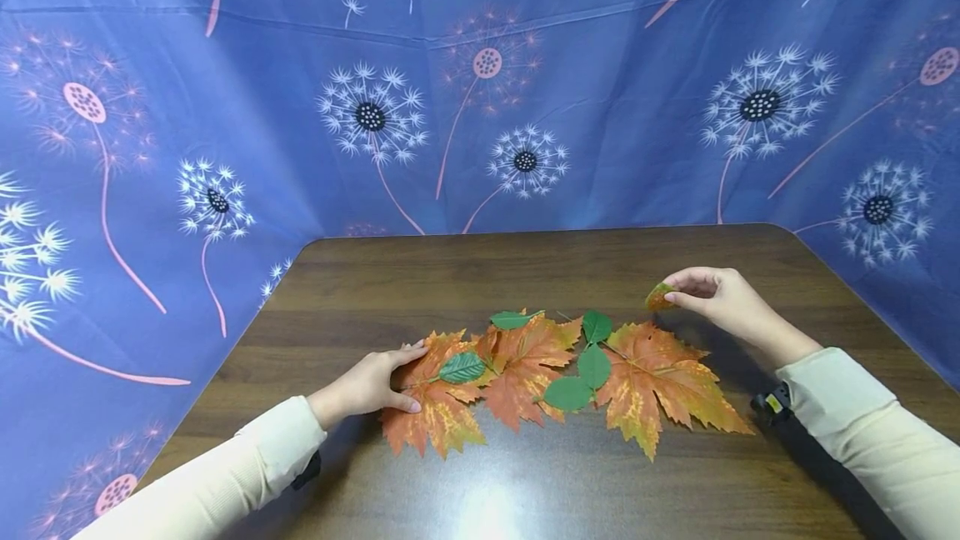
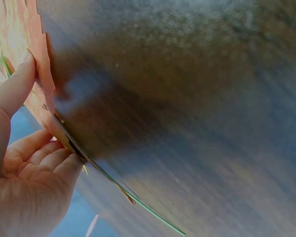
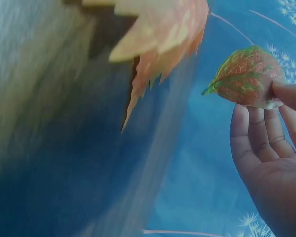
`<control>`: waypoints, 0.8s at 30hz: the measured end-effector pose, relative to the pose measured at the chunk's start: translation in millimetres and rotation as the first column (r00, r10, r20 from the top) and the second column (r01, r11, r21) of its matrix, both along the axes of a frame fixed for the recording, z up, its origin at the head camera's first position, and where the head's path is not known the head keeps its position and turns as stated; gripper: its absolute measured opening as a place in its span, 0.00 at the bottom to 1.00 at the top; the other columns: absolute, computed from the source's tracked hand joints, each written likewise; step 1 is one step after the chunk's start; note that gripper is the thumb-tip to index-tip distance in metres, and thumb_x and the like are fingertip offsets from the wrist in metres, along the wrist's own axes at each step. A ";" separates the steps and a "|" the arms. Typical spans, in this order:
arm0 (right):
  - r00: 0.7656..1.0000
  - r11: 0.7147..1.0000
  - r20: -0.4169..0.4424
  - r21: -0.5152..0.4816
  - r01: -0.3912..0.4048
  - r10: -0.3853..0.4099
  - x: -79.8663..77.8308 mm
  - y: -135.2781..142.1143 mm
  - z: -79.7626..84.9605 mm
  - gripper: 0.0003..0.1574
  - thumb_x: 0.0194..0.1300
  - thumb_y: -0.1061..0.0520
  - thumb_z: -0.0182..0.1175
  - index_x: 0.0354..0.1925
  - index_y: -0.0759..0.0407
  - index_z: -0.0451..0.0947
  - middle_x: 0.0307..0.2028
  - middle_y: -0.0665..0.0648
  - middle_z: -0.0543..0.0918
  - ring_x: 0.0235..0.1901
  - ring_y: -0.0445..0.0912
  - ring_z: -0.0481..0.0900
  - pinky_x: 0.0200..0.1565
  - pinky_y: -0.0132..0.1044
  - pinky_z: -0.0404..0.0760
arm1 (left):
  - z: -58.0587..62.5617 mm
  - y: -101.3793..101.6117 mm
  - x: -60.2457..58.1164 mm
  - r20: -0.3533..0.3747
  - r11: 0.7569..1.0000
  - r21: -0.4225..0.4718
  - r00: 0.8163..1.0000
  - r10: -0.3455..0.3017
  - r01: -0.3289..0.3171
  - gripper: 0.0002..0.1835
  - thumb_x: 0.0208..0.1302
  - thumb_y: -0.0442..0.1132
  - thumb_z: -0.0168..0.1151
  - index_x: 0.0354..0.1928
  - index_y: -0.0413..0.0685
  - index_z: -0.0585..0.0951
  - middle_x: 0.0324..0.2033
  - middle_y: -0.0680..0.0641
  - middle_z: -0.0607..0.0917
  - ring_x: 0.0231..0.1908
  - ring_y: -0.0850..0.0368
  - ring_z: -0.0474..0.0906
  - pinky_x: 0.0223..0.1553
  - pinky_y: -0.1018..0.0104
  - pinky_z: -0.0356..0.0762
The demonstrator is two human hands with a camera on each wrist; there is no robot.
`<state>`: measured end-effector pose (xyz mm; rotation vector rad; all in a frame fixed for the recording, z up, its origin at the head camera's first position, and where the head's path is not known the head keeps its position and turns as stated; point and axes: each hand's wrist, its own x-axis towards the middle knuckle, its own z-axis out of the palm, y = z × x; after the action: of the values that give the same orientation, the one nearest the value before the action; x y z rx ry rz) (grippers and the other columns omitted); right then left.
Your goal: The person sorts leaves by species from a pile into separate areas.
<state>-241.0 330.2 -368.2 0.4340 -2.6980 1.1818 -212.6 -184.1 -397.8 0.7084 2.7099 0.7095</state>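
In the head view, a row of artificial orange leaves lies on the table: a left maple leaf [image 1: 442, 415], a middle one [image 1: 528, 357] and a right one [image 1: 660, 373]. My left hand [image 1: 371, 382] rests on the left maple leaf, its thumb laid over the surface and fingertips at the far edge. Between my right thumb and fingers I pinch a small green-and-orange leaf [image 3: 249, 76], held up beyond the right maple leaf. That right hand [image 1: 723, 302] is raised above the table. Part of the left leaf is hidden under my left hand.
Several green leaves lie on the orange ones, among them an oval leaf [image 1: 567, 393] and a serrated leaf [image 1: 461, 367]. The brown wooden table [image 1: 465, 265] ends at a blue dandelion-print cloth [image 1: 600, 65] behind and at the sides.
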 end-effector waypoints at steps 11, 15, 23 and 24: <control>0.999 0.999 -0.010 0.023 0.035 -0.034 -6.7 18.3 -0.1 0.14 0.66 0.62 0.62 0.49 0.66 0.80 0.39 0.60 0.86 0.35 0.28 0.80 0.32 0.24 0.78 | -0.9 -1.3 0.8 -0.013 1.000 0.011 1.000 -0.019 0.020 0.48 0.49 0.47 0.75 0.71 0.40 0.64 0.71 0.39 0.63 0.70 0.35 0.59 0.66 0.40 0.60; 0.997 0.998 -0.036 0.022 0.062 -0.061 -10.5 22.9 0.3 0.15 0.65 0.62 0.63 0.49 0.67 0.79 0.38 0.60 0.87 0.33 0.26 0.79 0.32 0.24 0.78 | -0.5 -1.7 2.2 -0.022 0.999 0.016 0.999 -0.028 0.028 0.48 0.50 0.47 0.75 0.71 0.39 0.64 0.71 0.39 0.63 0.69 0.35 0.59 0.66 0.40 0.60; 0.988 0.988 -0.011 0.032 0.154 -0.153 -17.5 34.8 7.2 0.19 0.66 0.55 0.62 0.51 0.65 0.79 0.32 0.39 0.85 0.32 0.22 0.76 0.30 0.26 0.77 | -0.9 -1.6 3.5 -0.023 0.999 0.023 0.999 -0.038 0.038 0.47 0.50 0.46 0.75 0.70 0.37 0.65 0.70 0.35 0.64 0.69 0.34 0.59 0.66 0.39 0.60; 0.987 0.986 -0.007 0.031 0.163 -0.163 -18.3 35.9 8.8 0.19 0.67 0.55 0.62 0.51 0.66 0.79 0.32 0.38 0.85 0.31 0.22 0.76 0.29 0.26 0.77 | -0.9 -1.5 3.0 -0.029 0.999 0.021 0.999 -0.043 0.044 0.47 0.50 0.47 0.75 0.70 0.37 0.65 0.69 0.34 0.64 0.69 0.34 0.60 0.66 0.39 0.60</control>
<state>-259.3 366.0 -359.4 0.2142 -2.6912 1.0939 -209.6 -185.6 -398.7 0.7861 2.7078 0.7243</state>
